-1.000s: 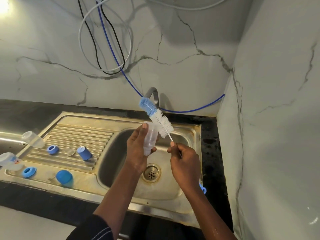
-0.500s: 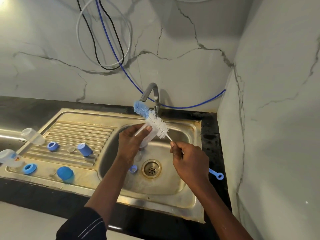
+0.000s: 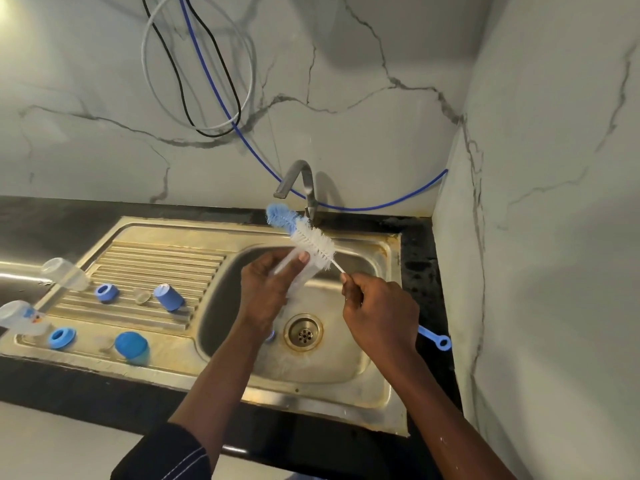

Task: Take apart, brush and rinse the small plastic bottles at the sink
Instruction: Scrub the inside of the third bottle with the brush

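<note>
Over the sink, lowered since a second ago, the bottle is gripped, tilted, by the left hand. The brush wire is pinched by the right hand, with the bristles outside the bottle, just beside its upper end. Brushing is judged under way. Two other bottles and blue caps, already taken apart, are left on the drainboard, and rinsing is judged still to be done.

caps on drainboard L of basin, tap behind
</note>
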